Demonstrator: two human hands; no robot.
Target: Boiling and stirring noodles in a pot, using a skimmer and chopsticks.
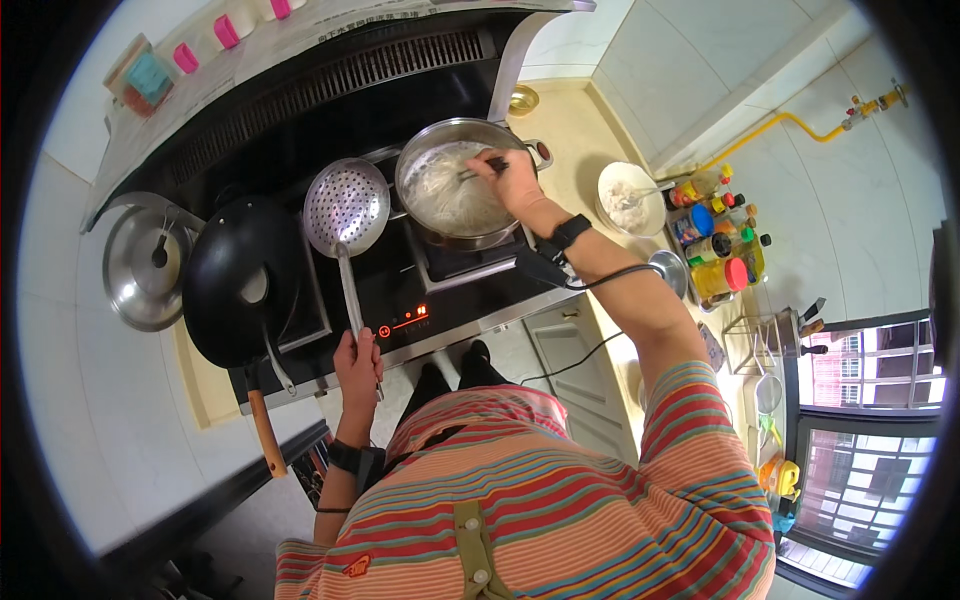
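Observation:
My left hand (358,365) grips the long handle of a perforated metal skimmer (346,206), its bowl raised just left of the pot and holding no food that I can see. Over the stainless steel pot (480,241), my right hand (510,176) holds a dark-handled utensil (495,163). The utensil's lower end reaches into pale noodles (454,187) in cloudy, foamy liquid; I cannot tell its exact kind. The pot stands on the right side of the black cooktop (390,285), whose red display is lit.
Left on the cooktop sits a black wok (225,292) with a wooden handle, a ladle in it. A steel lid (142,270) leans against the wall. Right of the pot are a white bowl (631,199) of pale food and several condiment containers (712,232). A range hood (330,97) overhangs behind.

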